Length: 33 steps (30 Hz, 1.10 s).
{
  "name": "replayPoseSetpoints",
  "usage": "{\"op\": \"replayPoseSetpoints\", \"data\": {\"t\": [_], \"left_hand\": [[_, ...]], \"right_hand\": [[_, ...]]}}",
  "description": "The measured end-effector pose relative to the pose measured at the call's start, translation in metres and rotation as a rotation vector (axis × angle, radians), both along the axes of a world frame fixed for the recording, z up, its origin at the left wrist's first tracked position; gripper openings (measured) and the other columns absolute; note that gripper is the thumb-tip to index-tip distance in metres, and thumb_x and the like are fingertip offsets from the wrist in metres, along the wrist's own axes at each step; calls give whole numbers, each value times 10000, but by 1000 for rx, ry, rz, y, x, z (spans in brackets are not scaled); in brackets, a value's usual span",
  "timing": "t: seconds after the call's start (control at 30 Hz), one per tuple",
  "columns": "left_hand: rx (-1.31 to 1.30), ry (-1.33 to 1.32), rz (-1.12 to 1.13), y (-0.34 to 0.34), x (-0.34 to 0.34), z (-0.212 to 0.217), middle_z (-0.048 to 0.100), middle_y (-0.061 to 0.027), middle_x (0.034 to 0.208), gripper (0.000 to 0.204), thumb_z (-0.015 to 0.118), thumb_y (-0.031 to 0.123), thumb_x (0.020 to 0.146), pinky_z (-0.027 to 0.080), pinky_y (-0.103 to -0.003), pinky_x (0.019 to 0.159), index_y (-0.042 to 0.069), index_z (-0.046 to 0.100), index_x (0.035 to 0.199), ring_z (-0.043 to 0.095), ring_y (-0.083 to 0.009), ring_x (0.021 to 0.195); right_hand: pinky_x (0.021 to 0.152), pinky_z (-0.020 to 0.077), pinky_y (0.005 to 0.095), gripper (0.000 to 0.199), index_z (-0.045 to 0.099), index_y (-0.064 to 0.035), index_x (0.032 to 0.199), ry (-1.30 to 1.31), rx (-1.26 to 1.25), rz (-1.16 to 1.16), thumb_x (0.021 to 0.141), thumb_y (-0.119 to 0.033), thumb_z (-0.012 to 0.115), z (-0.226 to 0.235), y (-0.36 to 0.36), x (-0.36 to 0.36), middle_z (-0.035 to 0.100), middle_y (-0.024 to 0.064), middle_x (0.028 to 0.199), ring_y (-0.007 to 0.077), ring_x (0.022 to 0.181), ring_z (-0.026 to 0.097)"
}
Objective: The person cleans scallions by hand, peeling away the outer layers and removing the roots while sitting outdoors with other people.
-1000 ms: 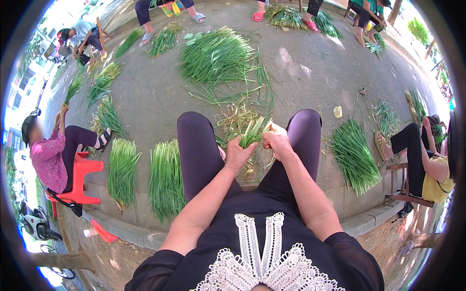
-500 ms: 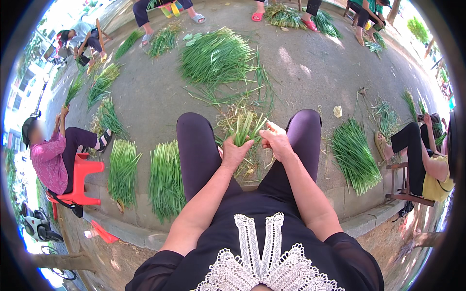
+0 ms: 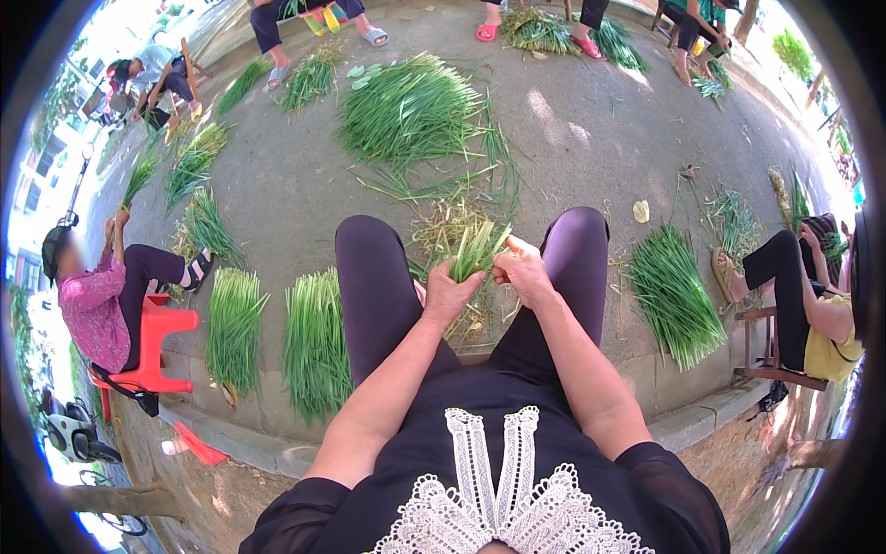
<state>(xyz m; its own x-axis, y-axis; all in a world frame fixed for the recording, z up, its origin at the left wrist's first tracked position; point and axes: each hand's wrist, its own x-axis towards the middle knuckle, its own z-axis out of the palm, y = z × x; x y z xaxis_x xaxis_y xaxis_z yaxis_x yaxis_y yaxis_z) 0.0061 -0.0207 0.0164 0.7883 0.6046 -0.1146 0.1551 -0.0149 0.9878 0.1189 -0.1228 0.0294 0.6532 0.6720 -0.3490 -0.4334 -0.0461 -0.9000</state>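
The left hand (image 3: 449, 294) is closed around a small bunch of green stalks (image 3: 472, 254), which sits between the person's knees with its pale ends fanned upward and to the right. The right hand (image 3: 524, 270) is curled at the right edge of the bunch, its fingertips close to the pale ends; whether it pinches a stalk cannot be told. Behind and below the bunch, a loose scatter of straw-coloured trimmings (image 3: 445, 222) lies on the paved ground (image 3: 591, 175). Beyond that spreads a large heap of long green leaves (image 3: 411, 111), with stray blades along its near and right sides.

To the person's left, an inner bundle (image 3: 317, 342) and an outer bundle (image 3: 235, 328) lie side by side, pale ends pointing away from the person. Another bundle (image 3: 676, 300) lies to the right, beyond the right knee. At far left, a co-worker in a pink patterned top (image 3: 95, 314) sits on a red plastic stool (image 3: 159, 346), holding up a tuft of greens (image 3: 139, 177). At far right, a co-worker in a yellow top (image 3: 835, 342) sits on a wooden seat (image 3: 783, 376).
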Motion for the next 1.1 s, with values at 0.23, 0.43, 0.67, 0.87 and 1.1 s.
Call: {"op": "replayPoseSetpoints", "data": {"t": [0.23, 0.43, 0.67, 0.87, 1.1], "left_hand": [[-89, -37, 3, -2, 1, 1, 566, 34, 697, 205, 719, 126, 708, 408, -188, 523, 25, 600, 841, 481, -30, 586], [-288, 17, 47, -1, 1, 1, 529, 37, 649, 198, 700, 135, 730, 368, -183, 437, 48, 578, 861, 446, -34, 495], [-428, -28, 107, 5, 0, -3, 592, -20, 704, 177, 663, 131, 766, 359, -183, 419, 48, 579, 898, 446, -47, 468], [-454, -34, 77, 7, -1, -3, 619, -50, 735, 157, 647, 119, 779, 363, -181, 418, 47, 583, 903, 459, -51, 465], [-366, -14, 63, 4, 0, -4, 543, 26, 637, 161, 691, 96, 733, 348, -176, 398, 60, 585, 849, 452, -38, 454]], "right_hand": [[439, 367, 227, 196, 518, 2, 913, -24, -31, -20, 718, 16, 514, -3, 1, 0, 460, -14, 566, 67, 474, 428], [446, 368, 243, 327, 513, 33, 1057, -24, -11, 114, 731, 8, 501, -6, -1, 3, 463, 2, 547, 91, 452, 427], [459, 390, 235, 77, 573, -10, 778, 42, -101, 211, 780, -85, 557, -7, -4, 0, 495, 3, 567, 87, 469, 465], [462, 398, 229, 207, 575, -36, 721, 47, -63, 149, 833, -211, 576, -4, -2, 0, 505, 0, 594, 80, 479, 467], [443, 378, 258, 316, 543, -11, 634, -209, -108, 183, 846, -243, 514, -21, 0, -1, 481, 11, 522, 90, 468, 458]]}}
